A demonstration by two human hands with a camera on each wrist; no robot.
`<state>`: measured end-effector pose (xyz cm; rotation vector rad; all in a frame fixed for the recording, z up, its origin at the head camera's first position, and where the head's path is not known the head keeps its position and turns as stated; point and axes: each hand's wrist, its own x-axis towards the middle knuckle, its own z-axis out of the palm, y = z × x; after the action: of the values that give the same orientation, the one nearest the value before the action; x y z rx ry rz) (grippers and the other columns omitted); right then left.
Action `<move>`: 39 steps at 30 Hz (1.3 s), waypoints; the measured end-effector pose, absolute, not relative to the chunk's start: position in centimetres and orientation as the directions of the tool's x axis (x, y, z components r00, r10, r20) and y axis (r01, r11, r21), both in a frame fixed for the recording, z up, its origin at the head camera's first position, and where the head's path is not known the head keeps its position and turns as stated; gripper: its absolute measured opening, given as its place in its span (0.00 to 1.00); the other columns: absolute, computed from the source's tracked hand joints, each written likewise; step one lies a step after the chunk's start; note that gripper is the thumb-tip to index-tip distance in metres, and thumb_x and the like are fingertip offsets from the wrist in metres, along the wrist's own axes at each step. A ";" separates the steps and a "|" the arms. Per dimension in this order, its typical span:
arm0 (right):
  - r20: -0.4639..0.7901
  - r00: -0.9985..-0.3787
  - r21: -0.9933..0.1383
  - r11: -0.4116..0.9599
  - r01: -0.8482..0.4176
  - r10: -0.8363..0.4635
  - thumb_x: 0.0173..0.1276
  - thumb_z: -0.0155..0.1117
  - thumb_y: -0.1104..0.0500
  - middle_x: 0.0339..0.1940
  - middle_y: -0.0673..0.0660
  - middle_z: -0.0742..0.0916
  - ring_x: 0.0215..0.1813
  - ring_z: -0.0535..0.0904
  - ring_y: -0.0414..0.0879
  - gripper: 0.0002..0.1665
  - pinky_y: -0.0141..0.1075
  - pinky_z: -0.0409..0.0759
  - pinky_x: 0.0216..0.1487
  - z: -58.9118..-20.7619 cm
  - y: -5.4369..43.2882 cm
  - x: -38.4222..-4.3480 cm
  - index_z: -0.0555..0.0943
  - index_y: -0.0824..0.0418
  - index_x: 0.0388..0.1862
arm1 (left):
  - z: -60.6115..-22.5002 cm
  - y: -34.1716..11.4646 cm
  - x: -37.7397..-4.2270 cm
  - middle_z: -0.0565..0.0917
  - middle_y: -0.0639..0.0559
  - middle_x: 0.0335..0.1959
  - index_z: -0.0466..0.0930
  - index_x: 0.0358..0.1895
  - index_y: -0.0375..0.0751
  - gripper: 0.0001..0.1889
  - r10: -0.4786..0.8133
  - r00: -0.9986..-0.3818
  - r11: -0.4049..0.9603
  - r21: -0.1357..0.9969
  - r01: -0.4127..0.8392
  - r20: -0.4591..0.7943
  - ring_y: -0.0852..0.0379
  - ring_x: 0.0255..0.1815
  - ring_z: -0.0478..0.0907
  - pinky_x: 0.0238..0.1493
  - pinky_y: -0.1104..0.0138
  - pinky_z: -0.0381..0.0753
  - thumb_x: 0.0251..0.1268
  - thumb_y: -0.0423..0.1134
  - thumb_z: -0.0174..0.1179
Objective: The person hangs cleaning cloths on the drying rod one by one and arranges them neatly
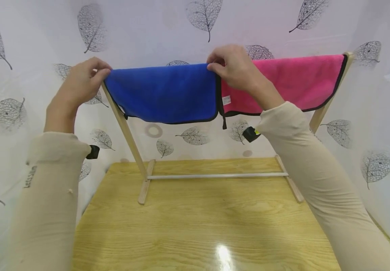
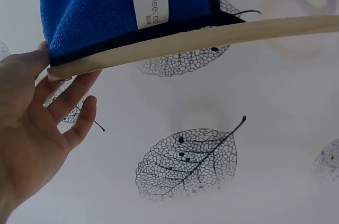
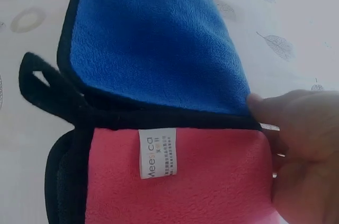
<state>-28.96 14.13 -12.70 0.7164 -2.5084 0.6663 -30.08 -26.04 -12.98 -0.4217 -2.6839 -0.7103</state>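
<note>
A blue towel (image 1: 162, 94) with dark edging hangs folded over the top of a wooden rack, on its left half. My left hand (image 1: 81, 81) pinches the towel's upper left corner, where the rack's post ends. In the left wrist view, that hand's thumb is at the cloth and its other fingers are behind the post (image 2: 175, 46). With thumb and fingers my right hand (image 1: 237, 69) pinches the blue towel's upper right corner. Right beside that corner hangs a pink towel (image 1: 293, 81), its white label (image 3: 158, 152) showing.
The rack's wooden feet (image 1: 144, 192) stand on a wood-grain table (image 1: 195, 226), joined low down by a white bar (image 1: 215, 175). A dark hanging loop (image 3: 45, 83) sticks out between the towels. Behind the rack is a white curtain (image 1: 167, 30) printed with leaves.
</note>
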 end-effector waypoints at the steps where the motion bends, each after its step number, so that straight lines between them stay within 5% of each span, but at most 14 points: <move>1: 0.527 -0.766 -0.311 0.755 -0.578 -0.369 0.79 0.61 0.59 0.48 0.63 0.88 0.50 0.78 0.52 0.15 0.39 0.74 0.55 -12.7 14.1 -29.0 0.85 0.67 0.55 | -12.9 -26.1 -30.0 0.71 0.31 0.72 0.70 0.71 0.35 0.26 0.202 -0.904 0.833 0.419 0.361 0.378 0.29 0.71 0.67 0.70 0.34 0.63 0.85 0.50 0.39; 9: 0.492 -0.776 -0.267 0.779 -0.567 -0.395 0.78 0.63 0.59 0.53 0.64 0.84 0.56 0.75 0.55 0.18 0.44 0.74 0.60 -12.6 14.1 -28.9 0.85 0.69 0.59 | -12.5 -27.1 -30.0 0.72 0.32 0.65 0.66 0.77 0.36 0.28 0.302 -0.906 0.835 0.376 0.401 0.297 0.29 0.72 0.63 0.68 0.33 0.61 0.82 0.46 0.47; 14: 0.496 -0.776 -0.298 0.763 -0.573 -0.389 0.78 0.63 0.60 0.55 0.64 0.85 0.55 0.77 0.53 0.20 0.41 0.75 0.57 -12.6 14.3 -28.9 0.82 0.67 0.64 | -12.7 -27.0 -30.2 0.69 0.30 0.70 0.63 0.77 0.36 0.26 0.295 -0.905 0.833 0.381 0.401 0.308 0.28 0.73 0.62 0.70 0.31 0.58 0.84 0.43 0.43; 19: 0.535 -0.758 -0.305 0.751 -0.586 -0.374 0.78 0.63 0.60 0.49 0.62 0.87 0.50 0.78 0.51 0.15 0.37 0.73 0.53 -12.8 14.3 -29.0 0.84 0.67 0.57 | -12.9 -26.9 -30.2 0.65 0.27 0.73 0.60 0.75 0.34 0.25 0.275 -0.910 0.829 0.403 0.388 0.311 0.26 0.75 0.60 0.70 0.31 0.57 0.85 0.44 0.40; 32: 0.548 -0.754 -0.290 0.763 -0.578 -0.363 0.77 0.64 0.59 0.52 0.64 0.86 0.53 0.76 0.55 0.17 0.41 0.74 0.54 -12.8 14.3 -29.0 0.86 0.69 0.57 | -12.3 -25.9 -30.8 0.65 0.26 0.73 0.68 0.71 0.23 0.27 0.292 -0.896 0.865 0.306 0.396 0.335 0.29 0.77 0.58 0.78 0.40 0.51 0.85 0.41 0.32; 39: 0.524 -0.769 -0.300 0.766 -0.568 -0.366 0.74 0.68 0.62 0.53 0.63 0.86 0.56 0.76 0.52 0.17 0.41 0.74 0.57 -12.7 14.5 -29.0 0.86 0.67 0.59 | -12.7 -25.9 -30.5 0.67 0.27 0.73 0.64 0.75 0.30 0.27 0.251 -0.907 0.857 0.359 0.371 0.337 0.29 0.75 0.61 0.77 0.38 0.52 0.86 0.43 0.32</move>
<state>-28.98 14.47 -12.66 0.7059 -2.5201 0.6260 -30.50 -25.90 -12.66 -0.4711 -2.7531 -0.6136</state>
